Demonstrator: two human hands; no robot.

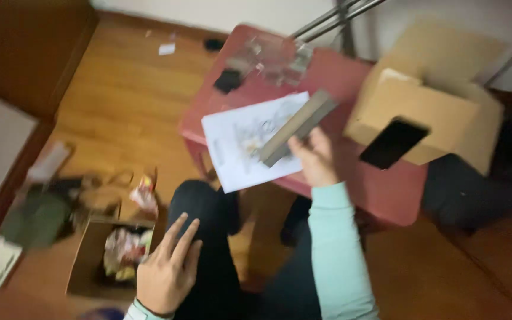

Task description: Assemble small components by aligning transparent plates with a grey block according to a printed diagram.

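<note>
1. A small red table [386, 195] is seen ahead; its near edge lies just beyond the knees.
2. Its right part is taken up by a cardboard box [422, 112], against which a dark phone [393, 142] is leaned.
3. Bare wooden floor [120, 101] is left open to the left of the table.
4. A lower open box [87, 261] of scraps is set on the floor just beside the left hand [167, 272].
5. The left hand is spread flat, fingers wide, and nothing is held.
6. A long grey bar [297, 127] is gripped at its lower end by the right hand [315, 159], above a white printed sheet [238, 142] overhanging the table edge.
</note>
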